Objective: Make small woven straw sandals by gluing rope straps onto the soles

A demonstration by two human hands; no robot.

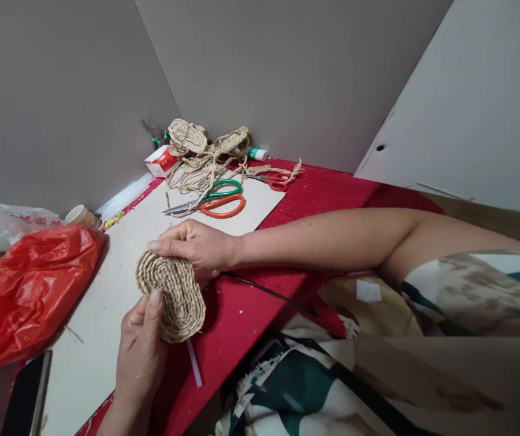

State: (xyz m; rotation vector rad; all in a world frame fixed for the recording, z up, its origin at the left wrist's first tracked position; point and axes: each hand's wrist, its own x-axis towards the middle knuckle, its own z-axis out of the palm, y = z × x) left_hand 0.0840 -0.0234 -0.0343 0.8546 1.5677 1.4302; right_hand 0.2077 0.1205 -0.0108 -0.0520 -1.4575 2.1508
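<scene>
A braided straw sole, built of cord coiled in close rows, is tilted toward me above the table's near side. My left hand pinches its left edge, the thumb resting on its face and most fingers behind it. At the upper end my right hand grips the sole, thumb along the rim, with the other fingers partly hidden. Scissors with one green and one orange handle lie just beyond my right hand.
Farther back are a similar straw piece, loose straw cord, red-handled scissors and a small red-and-white box. A red plastic bag, a paper cup and a dark phone-like object are on the left. Grey panels rise behind.
</scene>
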